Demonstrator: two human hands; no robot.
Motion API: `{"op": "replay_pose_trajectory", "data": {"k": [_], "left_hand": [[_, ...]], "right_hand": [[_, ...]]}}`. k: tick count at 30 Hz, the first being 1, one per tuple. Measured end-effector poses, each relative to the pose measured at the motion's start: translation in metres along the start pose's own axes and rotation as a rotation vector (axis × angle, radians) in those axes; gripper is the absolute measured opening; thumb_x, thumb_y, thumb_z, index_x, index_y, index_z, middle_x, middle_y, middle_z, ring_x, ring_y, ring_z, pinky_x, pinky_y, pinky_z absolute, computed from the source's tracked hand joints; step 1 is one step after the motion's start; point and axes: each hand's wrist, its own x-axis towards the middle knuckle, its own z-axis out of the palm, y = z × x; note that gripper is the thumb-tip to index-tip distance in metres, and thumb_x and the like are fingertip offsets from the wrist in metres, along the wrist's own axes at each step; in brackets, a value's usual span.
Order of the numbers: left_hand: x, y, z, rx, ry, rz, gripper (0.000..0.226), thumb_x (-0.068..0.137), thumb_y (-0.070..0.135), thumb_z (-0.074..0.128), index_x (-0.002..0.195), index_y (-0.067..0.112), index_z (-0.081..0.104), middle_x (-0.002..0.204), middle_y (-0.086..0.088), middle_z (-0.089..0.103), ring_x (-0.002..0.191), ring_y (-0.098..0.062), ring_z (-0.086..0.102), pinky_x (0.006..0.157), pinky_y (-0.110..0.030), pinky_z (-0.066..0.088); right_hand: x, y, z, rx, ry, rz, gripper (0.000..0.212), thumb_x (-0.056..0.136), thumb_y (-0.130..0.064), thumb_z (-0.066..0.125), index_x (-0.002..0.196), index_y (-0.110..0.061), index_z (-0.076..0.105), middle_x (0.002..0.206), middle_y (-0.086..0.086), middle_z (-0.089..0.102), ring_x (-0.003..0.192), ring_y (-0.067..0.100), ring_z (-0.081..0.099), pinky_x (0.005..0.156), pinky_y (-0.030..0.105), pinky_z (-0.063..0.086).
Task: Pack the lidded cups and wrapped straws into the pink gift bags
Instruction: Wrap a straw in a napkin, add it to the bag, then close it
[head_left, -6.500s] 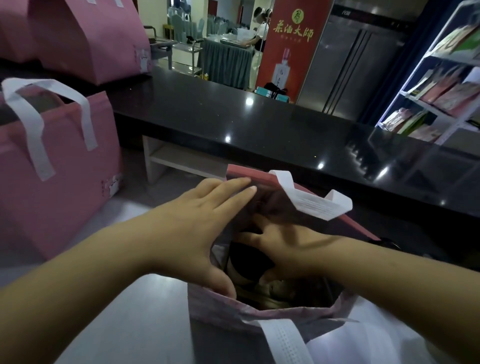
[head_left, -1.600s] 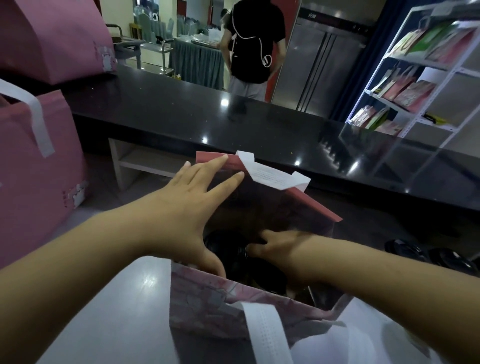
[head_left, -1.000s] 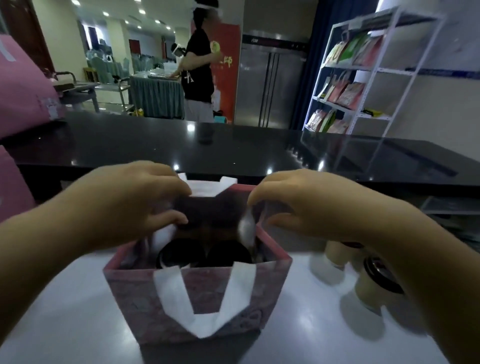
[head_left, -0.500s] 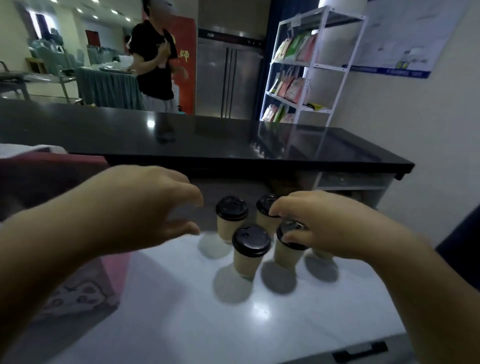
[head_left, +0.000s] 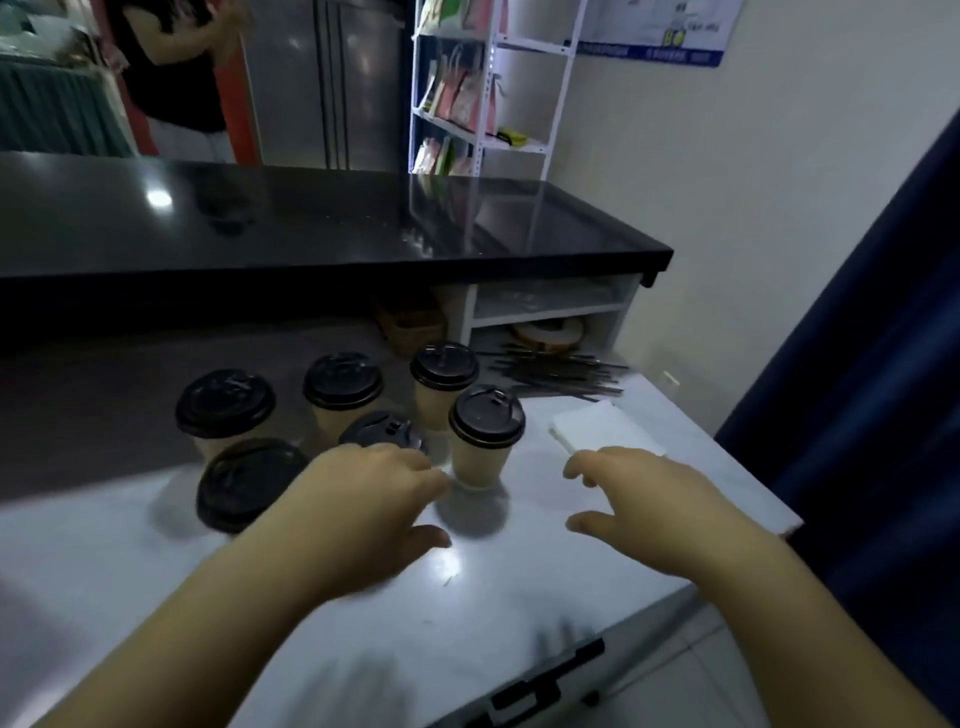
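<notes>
Tan cups (head_left: 478, 454), black lids (head_left: 486, 415); white table (head_left: 493, 597); black counter (head_left: 311, 228); dark straws (head_left: 561, 375).

two bare hands and forearms, one person, seen from head height. left hand (head_left: 363, 499): bare, rounded knuckles, shortish fingers, thumb in view. right hand (head_left: 649, 499): bare too, same build. left forearm (head_left: 208, 623), right forearm (head_left: 810, 623): bare skin down to frame's bottom edge, looking thick there through wide lens. outlines soft with blur; nails too blurred to tell.
</notes>
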Motion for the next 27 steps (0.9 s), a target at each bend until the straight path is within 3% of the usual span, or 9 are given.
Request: {"op": "replay_pose_trajectory", "data": {"k": [9,15,20,23,27], "left_hand": [[0.141,0.045,0.057,-0.098,-0.039,0.087,0.041,0.088,0.053,0.043,0.115,0.023,0.05,0.111,0.005,0.055,0.104,-0.021,0.051,0.078,-0.031,0.042],[0.2,0.061,0.097,-0.147,-0.127,0.062,0.034,0.09,0.046,0.045,0.114,0.022,0.05,0.11,0.001,0.054,0.103,-0.025,0.05,0.073,-0.032,0.035],[0.232,0.069,0.137,-0.302,-0.008,-0.027,0.031,0.088,0.031,0.049,0.117,0.02,0.052,0.124,0.0,0.052,0.112,-0.025,0.047,0.084,-0.033,0.046],[0.246,0.07,0.153,-0.32,0.034,-0.086,0.039,0.085,0.024,0.058,0.122,0.014,0.056,0.132,-0.008,0.051,0.122,-0.032,0.044,0.096,-0.037,0.043],[0.256,0.076,0.166,-0.382,0.032,-0.2,0.026,0.085,0.029,0.058,0.102,0.011,0.063,0.119,-0.008,0.058,0.114,-0.029,0.048,0.093,-0.032,0.042]], "right_hand": [[0.05,0.11,0.03,0.019,-0.108,0.153,0.043,0.086,-0.052,0.054,0.125,-0.037,0.043,0.121,-0.012,0.054,0.104,0.013,0.054,0.075,0.028,0.043],[0.089,0.158,0.048,0.095,-0.008,0.278,0.044,0.088,-0.05,0.053,0.127,-0.031,0.044,0.12,-0.009,0.055,0.103,0.015,0.055,0.073,0.029,0.044],[0.126,0.185,0.071,0.264,0.044,0.31,0.049,0.09,-0.044,0.054,0.132,-0.023,0.042,0.124,-0.002,0.049,0.108,0.019,0.053,0.083,0.032,0.047],[0.148,0.202,0.082,0.325,0.044,0.276,0.053,0.09,-0.045,0.054,0.134,-0.018,0.041,0.127,0.001,0.045,0.11,0.02,0.051,0.085,0.033,0.047],[0.172,0.223,0.093,0.418,-0.041,0.22,0.054,0.088,-0.045,0.058,0.132,-0.016,0.045,0.121,0.0,0.049,0.104,0.017,0.053,0.084,0.032,0.047]]}}
